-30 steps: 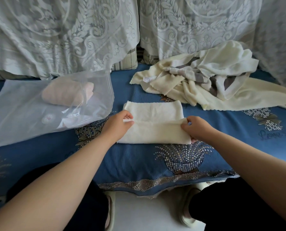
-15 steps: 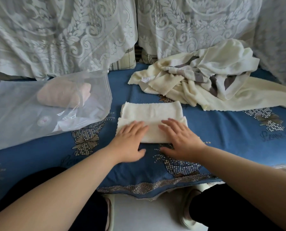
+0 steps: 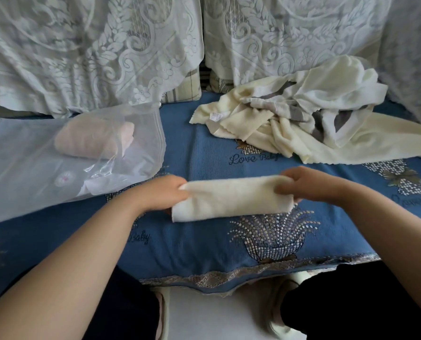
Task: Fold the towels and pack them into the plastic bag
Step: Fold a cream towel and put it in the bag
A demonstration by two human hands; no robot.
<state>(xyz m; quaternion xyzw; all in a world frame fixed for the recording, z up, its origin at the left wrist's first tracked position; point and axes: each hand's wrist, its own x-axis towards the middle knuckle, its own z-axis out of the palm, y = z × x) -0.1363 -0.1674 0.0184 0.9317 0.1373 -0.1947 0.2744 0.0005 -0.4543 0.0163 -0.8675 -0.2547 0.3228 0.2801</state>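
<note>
Towel (image 3: 231,198), folded, gripped at both ends by curled fingers (image 3: 284,184).

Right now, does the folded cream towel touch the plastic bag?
Apart. The head view shows bare blue cover between the folded cream towel and the plastic bag; the left hand lies between them.

The blue cover (image 3: 204,153) carries stitched script: "Love Baby" reads just in front of the heap of cream towels (image 3: 302,119). Nearer the viewer than that heap and further left, a partial "Baby" shows. A small white tag (image 3: 215,115) on the heap is too small to read.
</note>
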